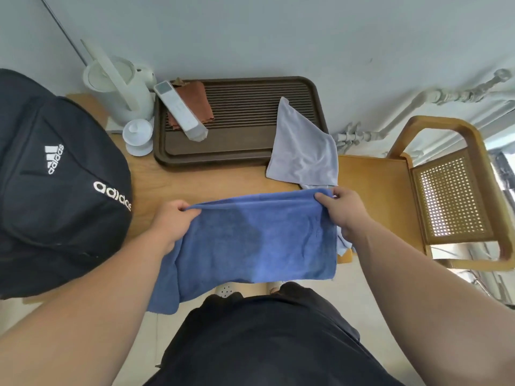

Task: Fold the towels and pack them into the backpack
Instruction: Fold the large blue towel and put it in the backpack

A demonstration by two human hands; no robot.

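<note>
Wooden table (223,179) stands against a pale wall (278,37), & the work is at its near edge. The blue towel (256,240) hangs in front of the person, down over that near edge. It is held by its top edge: the left hand (172,218) pinches the left end & the right hand (342,210) the right end, fingers curled on the cloth at both sides.

Step in hand, as I judge: folding this towel; packing not yet begun. To do it well: hold the top edge tight & level betw. the hands, lay it on the wood betw. tray & near edge, bring corner to corner, smooth w/ the palm. One layer hangs lower at bottom left, so the edges prob. need aligning first.

The grey towel (303,151) lies unfolded at far right, partly on the dark tray (217,162), its near end close to the right hand; take care not to drag it.

The black backpack (55,190) sits at left on the table; its opening I cannot see. Far left: a white kettle (117,87) & a small lidded cup (138,137). On the tray: a brown cloth (195,104) & a long white box (181,112). A wooden chair (451,196) stands at right, w/ pipes (418,98) along the wall.
</note>
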